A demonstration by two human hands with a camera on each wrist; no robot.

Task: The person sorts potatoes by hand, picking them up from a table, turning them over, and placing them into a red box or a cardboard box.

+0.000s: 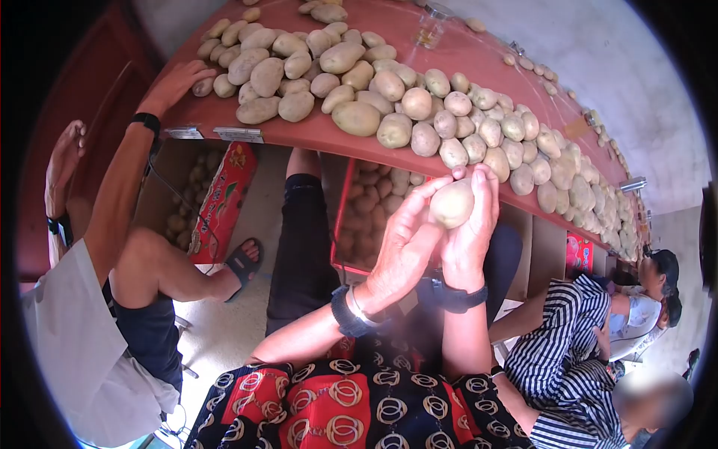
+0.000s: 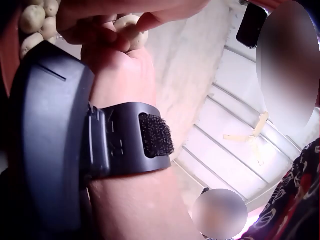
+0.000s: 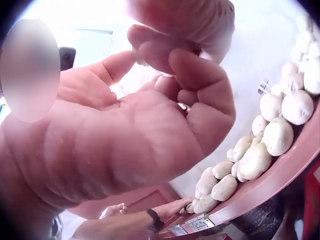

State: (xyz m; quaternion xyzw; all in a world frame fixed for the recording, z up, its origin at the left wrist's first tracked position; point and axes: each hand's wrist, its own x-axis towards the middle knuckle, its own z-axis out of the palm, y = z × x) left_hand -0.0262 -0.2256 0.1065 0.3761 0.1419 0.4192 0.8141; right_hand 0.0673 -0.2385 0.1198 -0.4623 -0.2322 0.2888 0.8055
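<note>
In the head view a pale yellow potato point(image 1: 452, 204) is held up between both hands, just off the table's front edge. My left hand point(image 1: 404, 251) grips it from the left, thumb along its lower side. On the other side my right hand point(image 1: 473, 233) holds it with raised fingers. The left wrist view shows part of this potato point(image 2: 131, 31) among the fingers. Curled fingers of my right hand point(image 3: 135, 125) nearly hide it in the right wrist view. Closest behind the hands lie potatoes point(image 1: 453, 152) along the table edge.
A long heap of potatoes point(image 1: 267, 77) covers much of the red table point(image 1: 299, 137). Below stand a box point(image 1: 222, 198) and a red crate point(image 1: 336, 224) of potatoes. Another person's hand point(image 1: 176, 84) touches the heap at left; a person in stripes point(image 1: 561, 322) sits at right.
</note>
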